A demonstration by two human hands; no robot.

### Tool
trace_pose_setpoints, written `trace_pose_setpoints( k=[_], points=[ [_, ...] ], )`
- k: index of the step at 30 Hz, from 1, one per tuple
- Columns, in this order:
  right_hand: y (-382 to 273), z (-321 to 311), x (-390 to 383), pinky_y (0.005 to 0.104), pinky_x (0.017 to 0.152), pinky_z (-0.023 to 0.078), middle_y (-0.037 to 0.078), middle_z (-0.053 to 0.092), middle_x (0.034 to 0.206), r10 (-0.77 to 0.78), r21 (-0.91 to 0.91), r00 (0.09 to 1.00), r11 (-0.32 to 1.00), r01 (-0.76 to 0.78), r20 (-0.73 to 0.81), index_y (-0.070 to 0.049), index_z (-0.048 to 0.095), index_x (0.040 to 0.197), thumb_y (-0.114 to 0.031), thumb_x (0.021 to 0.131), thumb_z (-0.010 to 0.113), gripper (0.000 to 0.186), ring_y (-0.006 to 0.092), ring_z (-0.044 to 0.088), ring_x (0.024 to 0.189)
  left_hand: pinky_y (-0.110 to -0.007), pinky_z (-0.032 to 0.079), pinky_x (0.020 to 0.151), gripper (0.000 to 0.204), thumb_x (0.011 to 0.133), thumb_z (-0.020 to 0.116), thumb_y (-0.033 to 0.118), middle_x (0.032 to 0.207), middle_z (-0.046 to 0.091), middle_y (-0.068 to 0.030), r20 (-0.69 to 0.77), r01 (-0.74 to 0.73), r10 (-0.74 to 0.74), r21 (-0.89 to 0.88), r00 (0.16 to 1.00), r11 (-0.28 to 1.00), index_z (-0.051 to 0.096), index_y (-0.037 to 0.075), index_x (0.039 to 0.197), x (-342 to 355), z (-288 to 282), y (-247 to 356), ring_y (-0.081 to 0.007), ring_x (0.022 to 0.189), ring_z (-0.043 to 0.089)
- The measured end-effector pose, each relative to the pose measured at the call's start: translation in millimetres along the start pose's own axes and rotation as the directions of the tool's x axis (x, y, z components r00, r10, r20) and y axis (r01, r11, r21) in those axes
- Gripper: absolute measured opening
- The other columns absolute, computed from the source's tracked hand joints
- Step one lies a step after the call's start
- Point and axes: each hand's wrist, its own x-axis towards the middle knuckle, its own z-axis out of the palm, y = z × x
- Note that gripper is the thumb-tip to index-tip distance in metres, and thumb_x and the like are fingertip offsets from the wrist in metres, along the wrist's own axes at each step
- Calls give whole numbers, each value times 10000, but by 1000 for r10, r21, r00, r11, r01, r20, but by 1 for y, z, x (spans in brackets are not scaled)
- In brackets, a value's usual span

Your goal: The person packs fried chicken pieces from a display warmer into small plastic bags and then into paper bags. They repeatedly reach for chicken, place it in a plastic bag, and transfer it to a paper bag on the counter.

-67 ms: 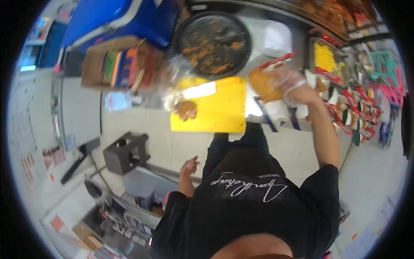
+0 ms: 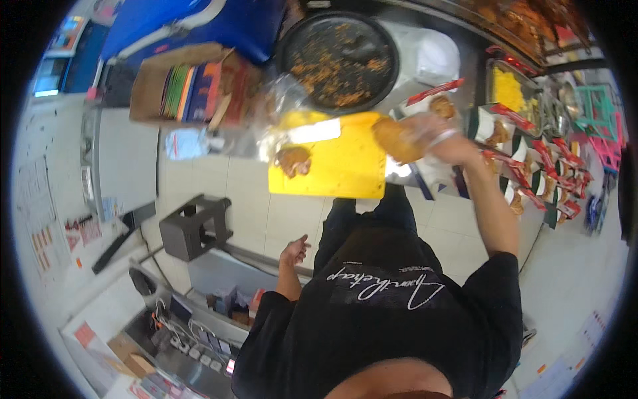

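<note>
My right hand (image 2: 438,136), in a clear plastic glove, is closed on a flat golden-brown fried cutlet (image 2: 397,141). The cutlet hangs over the right edge of a yellow cutting board (image 2: 345,176); whether it touches the board I cannot tell. A smaller browned piece of meat (image 2: 294,161) lies on the board's left part, beside a crumpled clear plastic bag (image 2: 282,100). Just beyond my right hand, a red-and-white paper bag (image 2: 415,105) has a fried piece at its mouth. My left hand (image 2: 296,251) hangs low by my side, bare and empty, fingers apart.
A round black pan (image 2: 335,63) with crumbs stands behind the board, with white lidded containers (image 2: 437,58) to its right. Several filled paper bags (image 2: 555,169) crowd the right side near a tray of yellow food (image 2: 508,90). At left are a cardboard box (image 2: 147,93) and a grey stool (image 2: 193,229).
My right hand has brought the cutlet leftward to the board's edge, uncovering the fried piece in the paper bag behind it. My left hand stays low at my side.
</note>
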Motion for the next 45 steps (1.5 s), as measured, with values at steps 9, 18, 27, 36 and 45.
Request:
trace_pose_setpoints(
  k=[9,18,27,36,45],
  points=[
    [19,196,7,455,983,473,177,636,1195,-306,-551,952,790,269,26,0,595,1204,-93,874,555,345,334,594,1159,-285,283,403,560,977,531,537,616,420,36,306,577,-492,-364,815,731,682,1,1035,33,-8,17,-100,463,359],
    [79,155,100,485,975,491,236,538,1304,-173,-586,915,807,-81,-364,-54,525,1321,-103,934,477,392,393,610,1121,-293,332,416,622,971,509,554,639,482,-18,87,300,-288,-200,954,933,717,-32,983,42,-59,75,-111,493,417],
    [-29,132,78,411,747,523,136,662,1021,127,-882,990,457,-117,-65,-28,642,1117,-140,881,522,287,286,652,921,-338,465,689,624,964,528,577,741,607,-71,53,4,2,-99,999,995,720,-16,931,42,-106,139,-179,718,559],
    [-46,166,17,424,776,539,166,664,979,55,-690,971,694,-205,-233,-5,637,1046,-106,910,501,217,320,664,869,-267,320,450,707,953,479,660,683,524,-25,-62,-228,220,-244,974,943,719,-3,997,103,-122,291,-96,520,431],
    [-61,187,-35,468,738,547,193,686,995,303,-476,896,767,-431,-325,-52,603,1077,-135,925,500,202,375,687,882,-345,467,757,667,967,502,591,909,676,-161,44,-287,291,-78,956,955,730,-35,968,110,-112,290,-222,835,595]
  ],
)
